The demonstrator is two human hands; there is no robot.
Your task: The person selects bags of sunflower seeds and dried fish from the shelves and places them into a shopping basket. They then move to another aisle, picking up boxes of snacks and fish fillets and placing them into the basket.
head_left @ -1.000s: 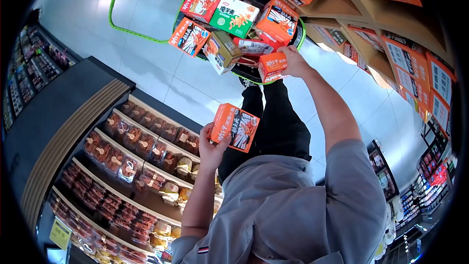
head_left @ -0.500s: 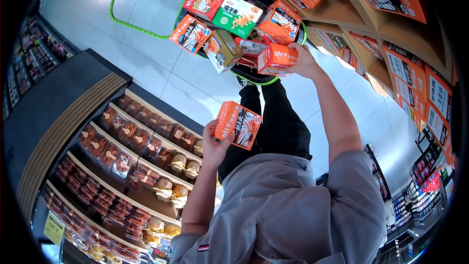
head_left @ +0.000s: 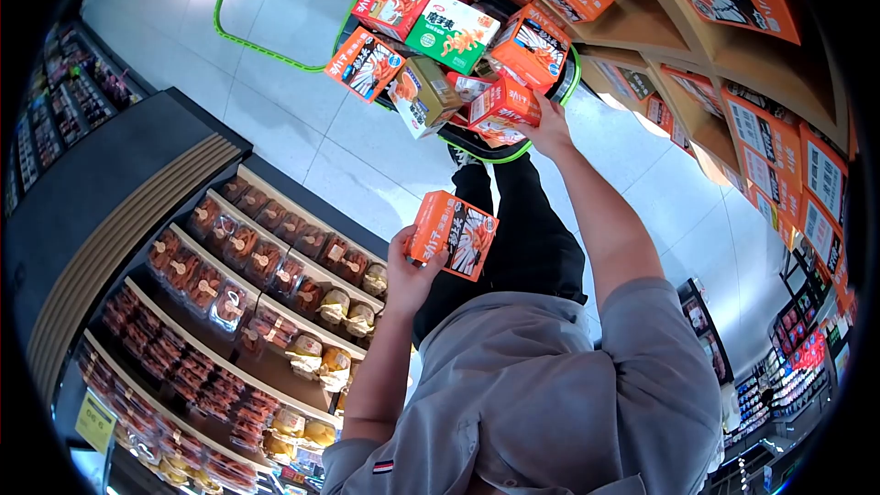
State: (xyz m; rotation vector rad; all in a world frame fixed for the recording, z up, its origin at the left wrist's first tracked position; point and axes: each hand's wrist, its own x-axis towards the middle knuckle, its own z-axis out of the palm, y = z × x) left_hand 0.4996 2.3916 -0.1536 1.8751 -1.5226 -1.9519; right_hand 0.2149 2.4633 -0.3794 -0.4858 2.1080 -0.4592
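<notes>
My left hand [head_left: 411, 266] grips an orange snack box [head_left: 456, 235] in front of my legs, fingers wrapped round its left side. Its printed face is turned up towards me. Over the near right part of the shopping basket [head_left: 527, 154], my right hand [head_left: 548, 128] is closed on a red-orange snack box [head_left: 505, 106], which sits tilted among others. Around it in the basket are a green and white box [head_left: 451, 35], a brown and white box [head_left: 424, 96], a red box [head_left: 394, 5] and two orange boxes, one on the left [head_left: 364, 65] and one on the right [head_left: 532, 49].
The basket's green handle [head_left: 218, 9] hangs out to the left. Wooden shelves [head_left: 632, 32] with orange boxes rise close on the right. At the left stands a tiered display [head_left: 197, 321] of packaged food. Tiled floor [head_left: 275, 110] lies between.
My right hand has moved slightly left and lowered the red-orange box deeper among the basket's boxes, tilting it. My left hand and its box have barely shifted.
</notes>
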